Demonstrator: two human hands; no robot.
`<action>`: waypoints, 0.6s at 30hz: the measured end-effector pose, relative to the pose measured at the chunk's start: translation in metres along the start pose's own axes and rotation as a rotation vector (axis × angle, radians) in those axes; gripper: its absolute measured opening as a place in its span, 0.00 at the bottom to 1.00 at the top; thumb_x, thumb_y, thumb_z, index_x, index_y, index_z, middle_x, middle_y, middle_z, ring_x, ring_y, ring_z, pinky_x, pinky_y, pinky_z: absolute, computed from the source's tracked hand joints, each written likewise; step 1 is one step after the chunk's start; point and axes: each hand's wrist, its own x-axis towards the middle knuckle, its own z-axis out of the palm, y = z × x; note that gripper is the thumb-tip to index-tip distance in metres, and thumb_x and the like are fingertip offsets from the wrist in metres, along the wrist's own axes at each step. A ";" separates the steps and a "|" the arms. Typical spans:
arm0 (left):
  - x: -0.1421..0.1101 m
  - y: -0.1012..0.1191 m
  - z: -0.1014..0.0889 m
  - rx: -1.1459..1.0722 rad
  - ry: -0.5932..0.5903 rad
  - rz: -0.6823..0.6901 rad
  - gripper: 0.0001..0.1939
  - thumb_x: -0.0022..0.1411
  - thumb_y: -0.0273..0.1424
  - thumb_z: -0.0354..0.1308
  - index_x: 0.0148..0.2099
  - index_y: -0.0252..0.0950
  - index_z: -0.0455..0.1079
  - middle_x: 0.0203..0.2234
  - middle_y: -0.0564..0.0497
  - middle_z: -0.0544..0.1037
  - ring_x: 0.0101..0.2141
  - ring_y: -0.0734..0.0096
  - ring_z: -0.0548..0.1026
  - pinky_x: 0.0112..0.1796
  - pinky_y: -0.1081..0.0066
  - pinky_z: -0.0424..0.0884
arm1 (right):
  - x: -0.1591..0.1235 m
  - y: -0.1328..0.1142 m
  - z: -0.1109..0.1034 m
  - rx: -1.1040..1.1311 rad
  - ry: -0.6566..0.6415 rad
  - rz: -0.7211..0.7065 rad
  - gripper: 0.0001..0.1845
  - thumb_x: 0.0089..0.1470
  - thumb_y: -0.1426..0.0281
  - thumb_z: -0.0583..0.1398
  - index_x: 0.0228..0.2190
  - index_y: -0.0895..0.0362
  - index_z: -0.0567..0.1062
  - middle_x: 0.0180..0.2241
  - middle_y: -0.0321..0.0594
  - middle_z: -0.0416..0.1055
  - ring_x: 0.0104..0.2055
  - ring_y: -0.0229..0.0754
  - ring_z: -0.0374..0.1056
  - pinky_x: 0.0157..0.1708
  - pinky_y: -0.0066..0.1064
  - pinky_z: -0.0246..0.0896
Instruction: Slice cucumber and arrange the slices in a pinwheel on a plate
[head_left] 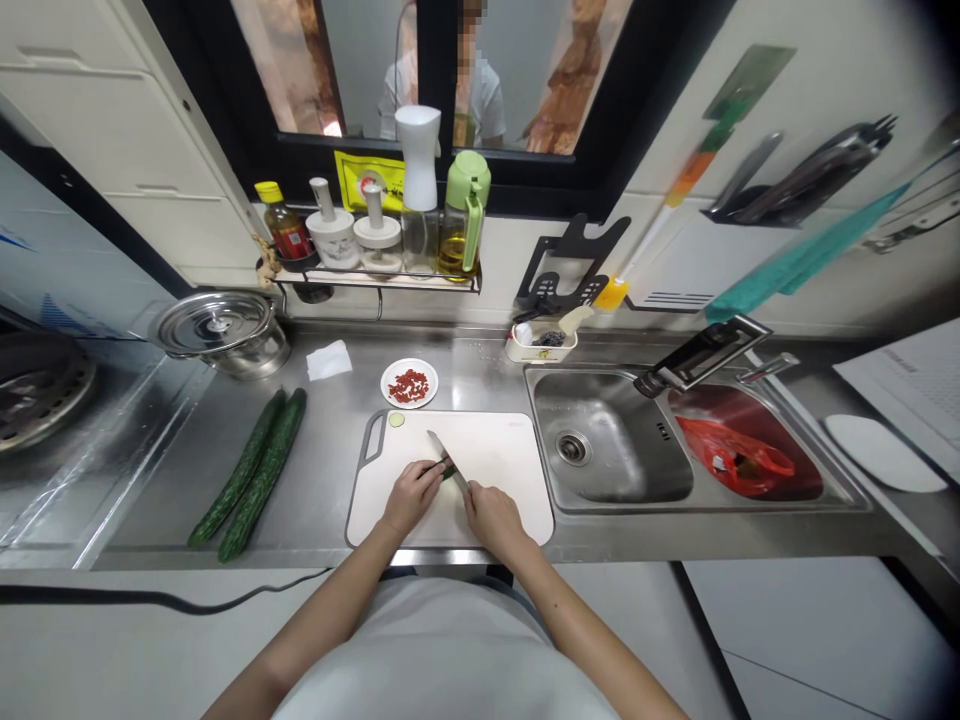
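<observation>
On the white cutting board (499, 450), my left hand (411, 497) presses down on a short piece of cucumber (448, 468), mostly covered by the fingers. My right hand (493, 515) is wrapped round the handle of a knife (442, 449). Its blade points away from me to the upper left and lies against the right side of the cucumber piece. A round pale cucumber slice (396, 420) rests in the board's top left corner. Just behind the board stands a white plate (387, 378) of small red pieces (409, 386). Two whole cucumbers (262, 480) lie side by side to the left.
A lidded steel pot (255, 345) and a white tissue (328, 361) sit at the back left. Bottles and jars fill a wall rack (390, 280). To the right is a double sink (622, 450) with a red plastic bag (735, 460). A person (484, 95) appears in the window.
</observation>
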 end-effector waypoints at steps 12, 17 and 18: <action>0.000 0.000 0.000 0.023 0.016 0.028 0.13 0.65 0.30 0.51 0.50 0.40 0.71 0.40 0.47 0.75 0.42 0.68 0.72 0.43 0.64 0.73 | -0.006 0.002 0.002 -0.005 -0.031 -0.021 0.16 0.61 0.72 0.46 0.45 0.61 0.69 0.38 0.50 0.74 0.42 0.48 0.70 0.35 0.32 0.57; 0.001 0.000 -0.001 0.025 0.006 0.019 0.13 0.65 0.30 0.51 0.50 0.40 0.71 0.40 0.47 0.75 0.42 0.68 0.72 0.43 0.65 0.73 | -0.016 0.007 0.007 0.013 -0.057 0.001 0.17 0.61 0.73 0.46 0.45 0.61 0.70 0.37 0.51 0.74 0.43 0.46 0.70 0.36 0.31 0.57; 0.001 0.000 -0.001 0.023 0.000 0.018 0.13 0.65 0.30 0.51 0.50 0.40 0.71 0.40 0.47 0.75 0.42 0.68 0.72 0.43 0.65 0.73 | -0.017 0.008 0.008 0.016 -0.052 -0.001 0.17 0.60 0.73 0.46 0.44 0.61 0.70 0.37 0.51 0.75 0.43 0.46 0.70 0.36 0.31 0.57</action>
